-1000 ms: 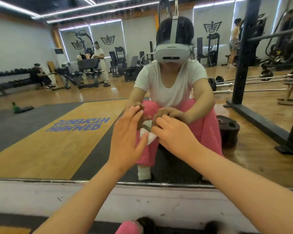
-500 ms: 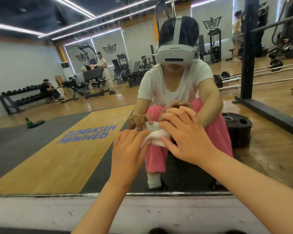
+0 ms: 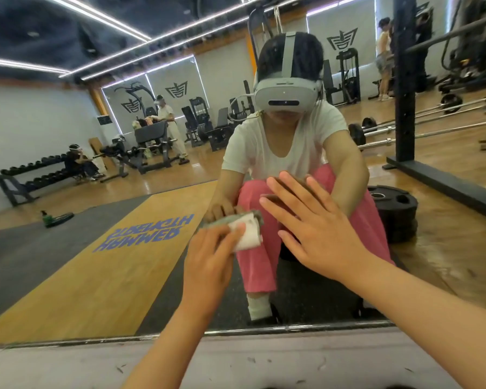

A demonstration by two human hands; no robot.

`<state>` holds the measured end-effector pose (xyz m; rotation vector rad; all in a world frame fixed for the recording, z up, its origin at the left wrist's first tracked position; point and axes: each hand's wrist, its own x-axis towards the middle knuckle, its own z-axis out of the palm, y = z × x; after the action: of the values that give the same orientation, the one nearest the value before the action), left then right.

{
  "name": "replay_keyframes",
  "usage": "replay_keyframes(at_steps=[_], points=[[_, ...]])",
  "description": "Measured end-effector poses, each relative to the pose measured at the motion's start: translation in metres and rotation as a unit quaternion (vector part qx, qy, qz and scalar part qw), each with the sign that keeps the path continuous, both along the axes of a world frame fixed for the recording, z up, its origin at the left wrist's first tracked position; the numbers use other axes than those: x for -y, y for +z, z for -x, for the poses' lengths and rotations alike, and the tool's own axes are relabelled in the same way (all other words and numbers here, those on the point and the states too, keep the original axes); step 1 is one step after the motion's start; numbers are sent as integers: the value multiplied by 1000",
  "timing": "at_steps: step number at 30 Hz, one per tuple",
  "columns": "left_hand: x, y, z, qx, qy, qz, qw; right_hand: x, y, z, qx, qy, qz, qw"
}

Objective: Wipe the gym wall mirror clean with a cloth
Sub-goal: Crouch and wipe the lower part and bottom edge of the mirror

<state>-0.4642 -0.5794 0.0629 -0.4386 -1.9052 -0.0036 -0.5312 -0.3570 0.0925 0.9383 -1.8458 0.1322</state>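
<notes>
Smears were the main risk: my right hand [image 3: 314, 228] was open, fingers spread and seemingly flat against the mirror [image 3: 82, 262], and bare skin on glass would likely leave prints just where I meant to clean. My left hand [image 3: 208, 256] gripped the folded white cloth [image 3: 247, 235] low on the glass, just beside the right. The wad looked small and bunched, so a loose pinch might let it slip, or each stroke might cover too little.
</notes>
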Motion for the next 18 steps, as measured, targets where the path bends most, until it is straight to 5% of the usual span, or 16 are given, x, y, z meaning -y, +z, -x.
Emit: replay_keyframes(at_steps=[6, 13, 18], points=[[17, -42, -12, 67, 13, 74, 995, 4, -2, -3, -20, -19, 6, 1000], [1, 21, -13, -4, 15, -58, 998, 17, -21, -6, -53, 4, -60, 997], [-2, -14, -9, 43, 10, -14, 999, 15, -34, -1, -33, -5, -85, 996]])
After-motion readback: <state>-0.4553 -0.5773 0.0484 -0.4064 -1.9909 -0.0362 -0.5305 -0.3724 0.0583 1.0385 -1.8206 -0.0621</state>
